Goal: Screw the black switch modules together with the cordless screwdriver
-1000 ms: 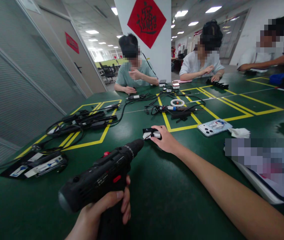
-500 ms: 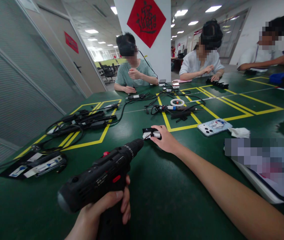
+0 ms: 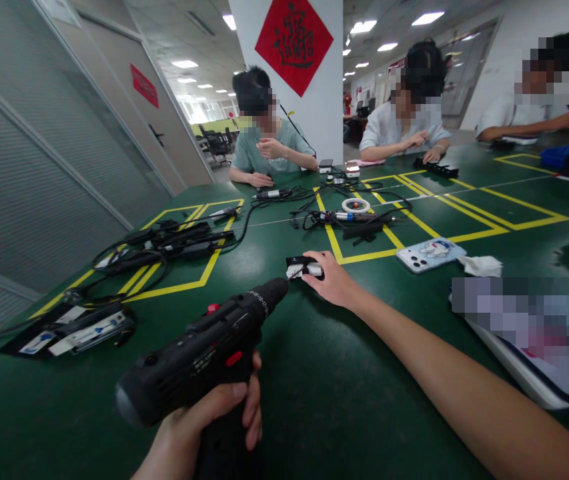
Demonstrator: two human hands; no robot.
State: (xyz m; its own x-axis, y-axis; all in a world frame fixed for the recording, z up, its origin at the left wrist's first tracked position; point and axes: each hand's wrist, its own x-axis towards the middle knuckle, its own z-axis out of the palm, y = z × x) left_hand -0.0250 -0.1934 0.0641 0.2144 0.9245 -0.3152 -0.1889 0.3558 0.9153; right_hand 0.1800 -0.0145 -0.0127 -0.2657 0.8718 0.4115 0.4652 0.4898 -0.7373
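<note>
My left hand (image 3: 214, 407) is wrapped round the grip of a black cordless drill (image 3: 204, 350) with red buttons. The drill points away and to the right, and its thin bit reaches a small black part with a white inset (image 3: 297, 268) on the table. Whether the bit touches a screw there is too small to tell. From the right, my right hand (image 3: 331, 279) grips that part between thumb and fingers, covering its right end.
Black tools and cables (image 3: 179, 240) lie at the left, with black-and-white pieces (image 3: 89, 330) nearer. Ahead are a tape roll (image 3: 355, 205) and an electric screwdriver (image 3: 351, 217). A phone (image 3: 429, 255) and crumpled tissue (image 3: 481, 265) lie at the right. Three people sit across the green table (image 3: 344, 400).
</note>
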